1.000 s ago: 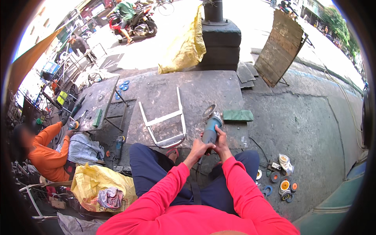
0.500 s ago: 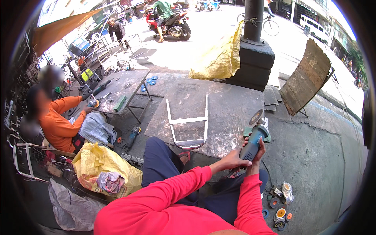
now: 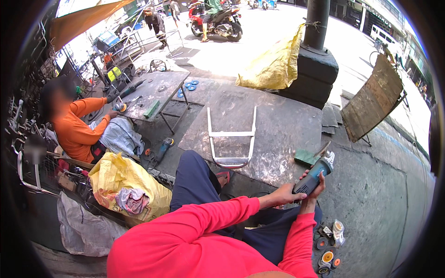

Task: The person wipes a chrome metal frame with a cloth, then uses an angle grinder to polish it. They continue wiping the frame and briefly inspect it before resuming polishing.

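Observation:
A teal and dark angle grinder [image 3: 311, 180] is tilted up and away from me, over the right front corner of a worn board. My right hand [image 3: 316, 189] is wrapped round its body from the right. My left hand [image 3: 283, 195] grips its dark rear end, with the thumb lying across it. The grinder's disc [image 3: 323, 148] shows almost edge-on at the metal head. Just beyond the tool lies a green block [image 3: 304, 158] on the board. A pale U-shaped metal frame [image 3: 232, 134] with a crossbar rests on the board to the left, apart from both hands.
The board [image 3: 282, 116] spreads before my knees. Grinding discs [image 3: 327, 256] lie on the ground at right. A yellow sack [image 3: 127, 185] stands at left. Beyond it, a person in orange [image 3: 83, 123] sits at a metal table [image 3: 148, 95]. A black post base [image 3: 313, 76] stands behind the board.
The grinder has turned in my hands, so its disc now appears nearly edge-on instead of face-on. Both hands keep their hold. The whole view has shifted slightly.

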`<state>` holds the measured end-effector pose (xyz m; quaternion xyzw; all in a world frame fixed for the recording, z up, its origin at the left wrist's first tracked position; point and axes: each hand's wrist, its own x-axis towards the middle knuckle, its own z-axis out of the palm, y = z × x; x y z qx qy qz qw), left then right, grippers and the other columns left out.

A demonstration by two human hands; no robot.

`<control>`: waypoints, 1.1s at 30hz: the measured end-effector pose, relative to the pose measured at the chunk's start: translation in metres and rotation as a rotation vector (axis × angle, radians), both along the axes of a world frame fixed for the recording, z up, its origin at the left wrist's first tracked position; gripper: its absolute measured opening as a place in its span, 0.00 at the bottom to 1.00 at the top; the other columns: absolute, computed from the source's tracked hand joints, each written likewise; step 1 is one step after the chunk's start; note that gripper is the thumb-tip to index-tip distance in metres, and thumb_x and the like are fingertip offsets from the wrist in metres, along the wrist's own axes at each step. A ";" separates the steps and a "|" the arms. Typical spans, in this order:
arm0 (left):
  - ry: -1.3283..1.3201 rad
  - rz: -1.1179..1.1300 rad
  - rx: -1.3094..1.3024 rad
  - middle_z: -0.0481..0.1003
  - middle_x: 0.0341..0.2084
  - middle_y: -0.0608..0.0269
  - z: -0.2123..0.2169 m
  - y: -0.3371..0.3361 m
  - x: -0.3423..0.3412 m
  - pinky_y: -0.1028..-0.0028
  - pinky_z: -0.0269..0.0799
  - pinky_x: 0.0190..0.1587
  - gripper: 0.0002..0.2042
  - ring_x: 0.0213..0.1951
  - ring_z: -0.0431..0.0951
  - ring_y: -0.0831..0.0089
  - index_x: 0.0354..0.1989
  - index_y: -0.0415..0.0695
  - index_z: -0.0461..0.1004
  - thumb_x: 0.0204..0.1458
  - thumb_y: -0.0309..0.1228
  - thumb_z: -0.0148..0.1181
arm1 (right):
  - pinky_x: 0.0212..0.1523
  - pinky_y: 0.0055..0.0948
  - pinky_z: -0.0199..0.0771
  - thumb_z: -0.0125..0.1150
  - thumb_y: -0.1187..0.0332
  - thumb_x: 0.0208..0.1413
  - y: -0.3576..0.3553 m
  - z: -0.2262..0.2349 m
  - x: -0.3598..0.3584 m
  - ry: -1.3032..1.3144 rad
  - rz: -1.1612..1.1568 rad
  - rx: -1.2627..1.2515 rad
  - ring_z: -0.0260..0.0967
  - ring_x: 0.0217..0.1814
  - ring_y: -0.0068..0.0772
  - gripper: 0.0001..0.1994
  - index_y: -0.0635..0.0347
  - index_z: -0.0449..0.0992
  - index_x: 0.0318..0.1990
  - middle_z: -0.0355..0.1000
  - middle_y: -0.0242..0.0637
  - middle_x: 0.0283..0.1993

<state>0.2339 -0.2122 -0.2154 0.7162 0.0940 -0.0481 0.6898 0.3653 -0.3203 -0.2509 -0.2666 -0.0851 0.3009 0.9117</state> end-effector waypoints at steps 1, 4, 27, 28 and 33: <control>0.007 -0.043 -0.076 0.73 0.23 0.58 -0.003 0.001 0.000 0.73 0.69 0.19 0.31 0.19 0.73 0.74 0.49 0.32 0.64 0.51 0.48 0.66 | 0.35 0.40 0.78 0.55 0.54 0.57 -0.002 -0.002 0.002 0.006 -0.030 -0.070 0.74 0.34 0.41 0.27 0.67 0.64 0.56 0.72 0.48 0.36; 0.046 -0.195 -0.206 0.71 0.24 0.62 -0.011 0.012 0.007 0.75 0.68 0.20 0.25 0.19 0.72 0.77 0.54 0.36 0.61 0.55 0.36 0.64 | 0.35 0.38 0.78 0.56 0.56 0.54 -0.006 -0.001 0.008 -0.007 -0.117 -0.144 0.74 0.32 0.40 0.25 0.68 0.66 0.52 0.73 0.47 0.35; 0.089 -0.277 -0.418 0.77 0.38 0.55 -0.055 0.011 0.024 0.70 0.74 0.43 0.31 0.38 0.79 0.69 0.62 0.37 0.55 0.49 0.21 0.62 | 0.26 0.27 0.73 0.71 0.70 0.38 -0.016 0.003 0.017 -0.186 -0.365 -0.761 0.74 0.23 0.30 0.13 0.65 0.74 0.30 0.73 0.35 0.25; 0.097 -0.241 -0.521 0.76 0.37 0.54 -0.055 0.010 0.027 0.70 0.75 0.41 0.31 0.36 0.79 0.69 0.60 0.36 0.56 0.47 0.22 0.63 | 0.28 0.28 0.73 0.72 0.69 0.38 -0.014 0.003 0.016 -0.271 -0.416 -0.824 0.74 0.25 0.30 0.14 0.65 0.74 0.31 0.74 0.35 0.26; 0.101 -0.063 -0.006 0.75 0.34 0.52 -0.067 -0.022 0.048 0.69 0.74 0.29 0.34 0.29 0.78 0.69 0.52 0.34 0.60 0.36 0.31 0.72 | 0.37 0.32 0.75 0.76 0.64 0.37 -0.001 0.009 0.012 -0.536 -0.520 -1.227 0.76 0.32 0.34 0.22 0.67 0.75 0.37 0.77 0.40 0.32</control>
